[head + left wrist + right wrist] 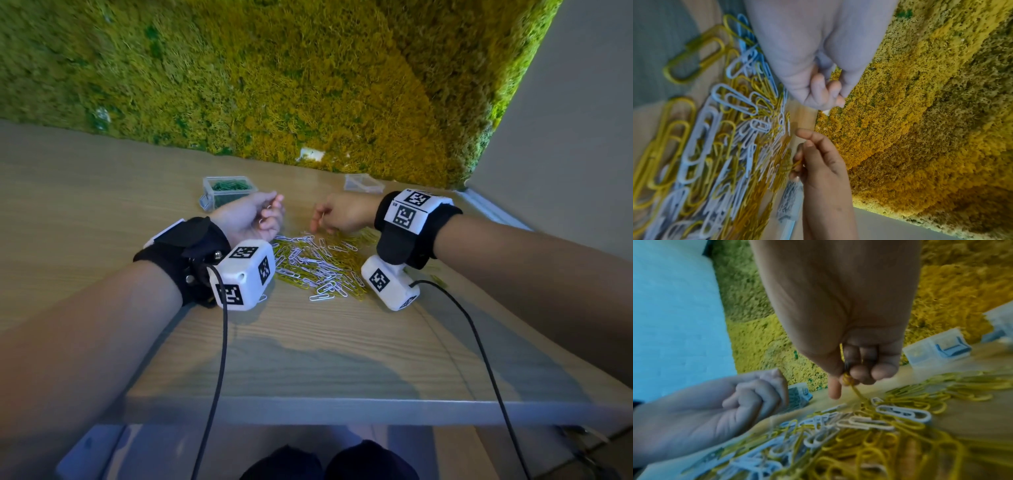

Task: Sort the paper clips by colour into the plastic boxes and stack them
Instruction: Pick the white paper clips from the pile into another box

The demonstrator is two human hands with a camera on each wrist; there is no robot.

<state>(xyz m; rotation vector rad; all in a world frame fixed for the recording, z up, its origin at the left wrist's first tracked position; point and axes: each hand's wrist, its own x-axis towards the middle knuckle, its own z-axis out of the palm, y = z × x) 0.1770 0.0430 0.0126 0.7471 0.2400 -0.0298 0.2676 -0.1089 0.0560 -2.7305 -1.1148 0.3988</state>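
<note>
A loose pile of white and yellow paper clips (318,265) lies mid-table between my hands. My left hand (270,216) hovers at the pile's far left edge, palm turned up, its fingers curled round a few white clips (264,221). In the left wrist view that fist (826,95) is closed tight. My right hand (320,219) is at the far edge of the pile and pinches yellow clips (849,381), one hanging down toward the heap. A clear box of green clips (227,193) stands just behind the left hand. A second clear box (363,183) stands at the back right.
A moss wall (308,85) rises right behind the table's far edge, close to both boxes. The second box (935,348) has a blue latch. Camera cables (219,359) trail from both wrists over the near table edge (308,411). Bare wood lies left of the pile.
</note>
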